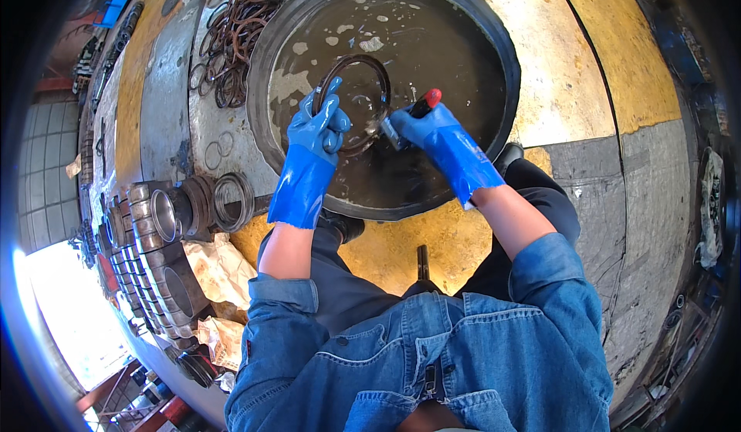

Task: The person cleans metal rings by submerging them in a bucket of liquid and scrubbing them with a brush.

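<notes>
Left hand's [320, 119] grip closed on the left side of the dark ring [361, 59], over murky water [455, 54] in the black tub [258, 96], right hand's [418, 126] grip wrapped round a red-ended tool [426, 103] near its lower right; judged risk: ring dropping into the water if tool pressure twists it from the slick-looking blue glove [301, 185].

From your head, a fisheye view faces down, close on your left hand [318, 122] and right hand [419, 126].
</notes>
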The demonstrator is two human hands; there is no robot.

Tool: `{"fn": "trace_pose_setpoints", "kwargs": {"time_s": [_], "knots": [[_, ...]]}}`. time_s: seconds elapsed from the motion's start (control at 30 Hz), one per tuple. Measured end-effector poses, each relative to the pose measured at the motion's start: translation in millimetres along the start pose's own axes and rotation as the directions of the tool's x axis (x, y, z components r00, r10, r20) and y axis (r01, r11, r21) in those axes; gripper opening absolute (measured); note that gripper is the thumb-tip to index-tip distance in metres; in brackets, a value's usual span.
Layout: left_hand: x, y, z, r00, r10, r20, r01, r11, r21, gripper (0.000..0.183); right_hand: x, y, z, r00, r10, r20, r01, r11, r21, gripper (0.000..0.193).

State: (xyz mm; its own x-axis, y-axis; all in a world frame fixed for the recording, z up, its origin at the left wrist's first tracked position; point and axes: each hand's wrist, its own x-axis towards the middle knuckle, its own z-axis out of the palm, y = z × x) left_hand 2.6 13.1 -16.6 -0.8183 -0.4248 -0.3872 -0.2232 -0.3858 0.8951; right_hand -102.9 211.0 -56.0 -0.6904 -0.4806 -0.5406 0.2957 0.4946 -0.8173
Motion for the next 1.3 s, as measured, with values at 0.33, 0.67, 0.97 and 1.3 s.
{"fn": "trace_pose_setpoints", "kwargs": {"time_s": [0.33, 0.67, 0.97, 1.3], "knots": [[7, -4, 7, 0.996, 0.068, -0.05, -0.059, 0.983, 0.174, 0.034, 13, 12, -13, 0.994, -0.106, 0.031, 0.108, 0.989, -0.098, 0.029], [-3, -2, 16, 0.997, 0.049, 0.057, -0.063, 0.956, 0.285, 0.034, 7, -4, -5, 0.916, -0.379, -0.13, 0.288, 0.848, -0.445, 0.021], [-4, -7, 16, 0.995, 0.073, 0.062, -0.086, 0.963, 0.256, 0.034, 7, 6, 20, 0.977, -0.045, 0.208, -0.043, 0.915, 0.4, 0.03], [-1, -2, 16, 0.993, 0.062, 0.099, -0.082, 0.975, 0.209, 0.034, 7, -5, -15, 0.959, -0.239, -0.15, 0.163, 0.904, -0.394, 0.028]]}}
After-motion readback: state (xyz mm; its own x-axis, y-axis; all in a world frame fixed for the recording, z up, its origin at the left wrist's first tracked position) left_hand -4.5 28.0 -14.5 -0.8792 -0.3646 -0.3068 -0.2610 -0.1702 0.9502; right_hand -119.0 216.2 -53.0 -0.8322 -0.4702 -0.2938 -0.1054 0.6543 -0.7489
